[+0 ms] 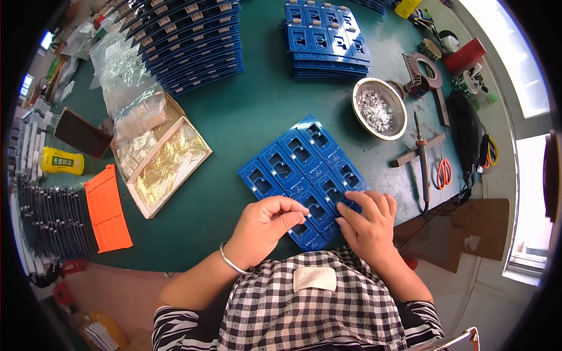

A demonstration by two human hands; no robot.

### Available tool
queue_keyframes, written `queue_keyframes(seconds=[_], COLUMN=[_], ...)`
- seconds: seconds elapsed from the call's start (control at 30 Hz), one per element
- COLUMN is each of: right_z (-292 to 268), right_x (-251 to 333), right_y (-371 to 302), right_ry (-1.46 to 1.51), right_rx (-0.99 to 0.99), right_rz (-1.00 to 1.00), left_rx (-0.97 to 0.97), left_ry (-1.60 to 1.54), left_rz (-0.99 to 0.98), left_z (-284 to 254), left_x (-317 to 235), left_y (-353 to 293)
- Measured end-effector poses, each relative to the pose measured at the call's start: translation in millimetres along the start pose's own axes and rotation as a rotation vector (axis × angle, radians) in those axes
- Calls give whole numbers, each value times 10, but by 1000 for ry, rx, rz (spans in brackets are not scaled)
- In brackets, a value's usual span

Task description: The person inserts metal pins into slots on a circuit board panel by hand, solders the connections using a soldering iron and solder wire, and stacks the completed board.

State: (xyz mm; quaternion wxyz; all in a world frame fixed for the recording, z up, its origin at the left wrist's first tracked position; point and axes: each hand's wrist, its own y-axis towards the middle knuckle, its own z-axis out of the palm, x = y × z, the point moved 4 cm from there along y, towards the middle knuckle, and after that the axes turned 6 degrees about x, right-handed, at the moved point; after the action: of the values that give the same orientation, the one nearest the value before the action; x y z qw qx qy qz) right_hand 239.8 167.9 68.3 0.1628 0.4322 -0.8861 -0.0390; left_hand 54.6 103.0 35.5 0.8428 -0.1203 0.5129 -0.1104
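Note:
A blue panel of joined circuit boards [272, 169] with cut-out windows lies tilted on the green table in front of me. Over its near left part is my left hand [263, 225], thumb and forefinger pinched together. Whatever sits in that pinch is too small to name. My right hand [372, 225] rests on the panel's right side, fingers a little bent and apart, with the fingertips touching the board and nothing held.
Left of the panel stands a box [170, 169] of thin gold-coloured pins. A bowl [404, 120] of silvery bits, a soldering iron [422, 158] and orange-handled scissors [444, 174] are at the right. Stacked blue panels [328, 41] lie at the back; an orange tray [108, 210] is far left.

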Motion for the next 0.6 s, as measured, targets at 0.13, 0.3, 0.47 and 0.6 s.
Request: queue_keyframes(seconds=[0.13,0.3,0.47,0.6], right_z=[-19,53,88,70], right_x=[94,190,32,-443], right_y=[103,137,105,78], right_ry=[288,496,621,484], right_rx=[-139,-253,-241,-210], right_rz=[-79,-230,-102,266], left_rx=[42,139,146,62], left_ry=[-3,193,53,175], left_rz=[-62,-297,-252,-185], left_z=[87,126,207,130], left_x=[-1,16,53,-8], left_y=[7,-16,36,53])
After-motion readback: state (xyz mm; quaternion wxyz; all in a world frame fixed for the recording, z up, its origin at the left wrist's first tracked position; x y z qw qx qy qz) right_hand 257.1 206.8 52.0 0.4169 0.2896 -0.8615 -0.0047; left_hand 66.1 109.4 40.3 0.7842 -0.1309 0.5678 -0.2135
